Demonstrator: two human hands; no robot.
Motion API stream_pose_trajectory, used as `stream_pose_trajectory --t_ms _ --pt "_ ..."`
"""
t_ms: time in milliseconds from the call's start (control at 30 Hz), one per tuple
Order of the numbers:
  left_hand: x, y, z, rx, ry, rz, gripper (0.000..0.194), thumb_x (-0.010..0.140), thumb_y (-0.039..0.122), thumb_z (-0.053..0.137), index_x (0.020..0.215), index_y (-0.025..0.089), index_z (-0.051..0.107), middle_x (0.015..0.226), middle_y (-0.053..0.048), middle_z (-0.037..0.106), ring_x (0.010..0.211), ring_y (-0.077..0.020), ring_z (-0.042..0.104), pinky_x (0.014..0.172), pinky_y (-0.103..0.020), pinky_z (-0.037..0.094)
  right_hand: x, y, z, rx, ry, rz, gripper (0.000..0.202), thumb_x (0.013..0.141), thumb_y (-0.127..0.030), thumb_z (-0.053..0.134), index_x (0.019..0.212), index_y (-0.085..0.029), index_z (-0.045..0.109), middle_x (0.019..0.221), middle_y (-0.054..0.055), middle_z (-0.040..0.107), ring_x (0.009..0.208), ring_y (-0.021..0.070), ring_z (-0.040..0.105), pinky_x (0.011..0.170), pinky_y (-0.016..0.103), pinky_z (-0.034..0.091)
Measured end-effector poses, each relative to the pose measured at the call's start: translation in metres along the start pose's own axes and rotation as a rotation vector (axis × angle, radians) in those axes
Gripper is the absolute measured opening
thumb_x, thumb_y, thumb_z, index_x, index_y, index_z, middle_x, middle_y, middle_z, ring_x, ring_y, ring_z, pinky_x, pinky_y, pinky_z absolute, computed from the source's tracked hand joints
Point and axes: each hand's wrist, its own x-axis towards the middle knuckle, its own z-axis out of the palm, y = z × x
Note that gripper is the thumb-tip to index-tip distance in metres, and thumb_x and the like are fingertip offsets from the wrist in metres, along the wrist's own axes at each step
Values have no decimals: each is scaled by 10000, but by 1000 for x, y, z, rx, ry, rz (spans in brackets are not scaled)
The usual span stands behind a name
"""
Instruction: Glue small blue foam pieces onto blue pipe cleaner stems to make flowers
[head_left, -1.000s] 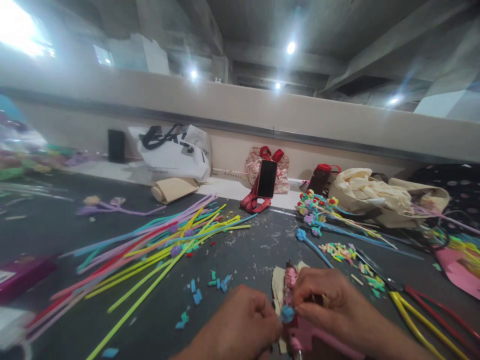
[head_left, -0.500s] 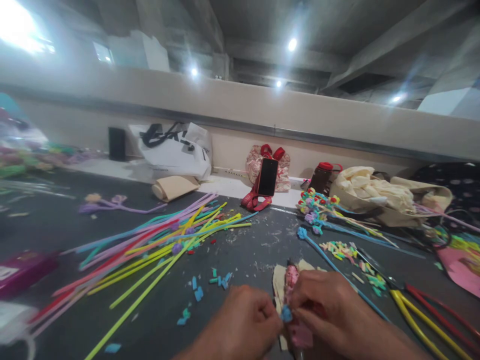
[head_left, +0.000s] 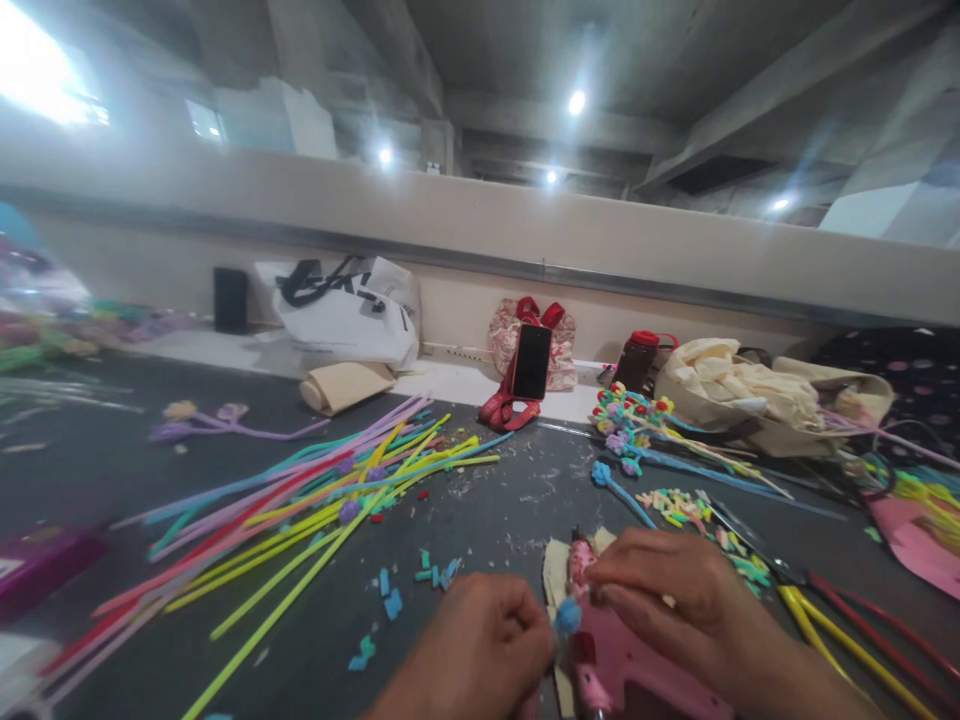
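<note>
One blue pom-pom (head_left: 568, 616) apparently formed, at five o'clock in left hand (head_left: 491, 635)'s closed grip, right hand (head_left: 679, 595)'s curled nearby, opening and contents unclear, with pipe cleaners (head_left: 300, 510) unshaped at eight o'clock.

Motion blurs the fingertips of the right hand (head_left: 667, 600); the left hand's (head_left: 487, 640) thumb is partly hidden. The purple box (head_left: 49, 565) is cut off at the frame's left edge, its label too small to read.

The right hand (head_left: 679, 600) has drawn slightly off the blue ball (head_left: 568, 616), baring more of the pink glue gun (head_left: 628, 655).
</note>
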Motion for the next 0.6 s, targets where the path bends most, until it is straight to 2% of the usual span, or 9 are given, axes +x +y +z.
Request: stream_pose_trajectory --t_ms 133,300,600 --pt "1 3 0 -120 -23 -39 109 659 263 549 597 175 530 404 11 577 329 -68 439 370 -147 266 0 3 -3 95 134 77 195 831 -207 470 843 -176 662 666 30 647 610 113 575 563 201 417" --pt "-4 9 0 -271 -21 -49 153 630 283 591 637 178 479 475 -5 614 394 -90 507 382 -154 286 2 2 6 182 138 181 182 796 -192 506 748 -172 681 633 26 631 596 118 572 550 206 409" --pt "-6 9 -4 -322 30 -54 340 527 392 692 647 178 457 507 -7 613 410 -102 518 376 -166 277 1 -4 23 302 202 300 112 723 -150 577 651 -148 662 641 15 623 638 126 573 593 206 404"
